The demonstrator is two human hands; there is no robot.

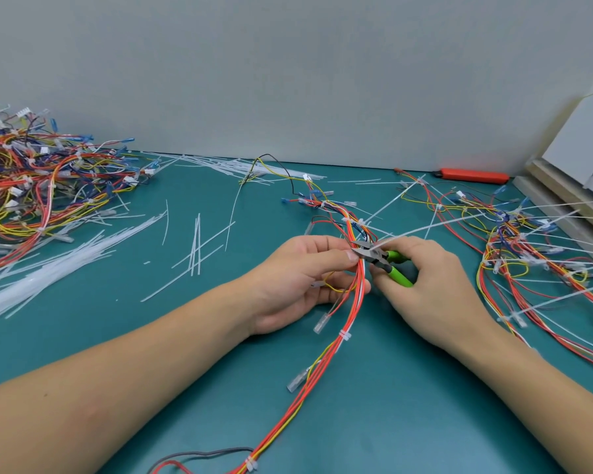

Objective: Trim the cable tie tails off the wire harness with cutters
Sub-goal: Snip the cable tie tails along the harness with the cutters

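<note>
Hands (308, 265) (425, 285) pinch harness (336, 350), cutters (377, 256) amid offcuts (196, 248).

Our left hand (302, 278) pinches the harness (351, 302) between thumb and fingers, palm turned inward; just right of it, our right hand (432, 289) curls around the cutters (382, 260).

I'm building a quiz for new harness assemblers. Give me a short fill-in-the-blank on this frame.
1. The cutters have ____ handles.
2. The ____ hand grips the cutters.
3. The left hand pinches the wire harness beside the cutter ____.
4. An orange tool lies by the ____ at the mat's far edge.

Missing words: green; right; jaws; wall
</note>
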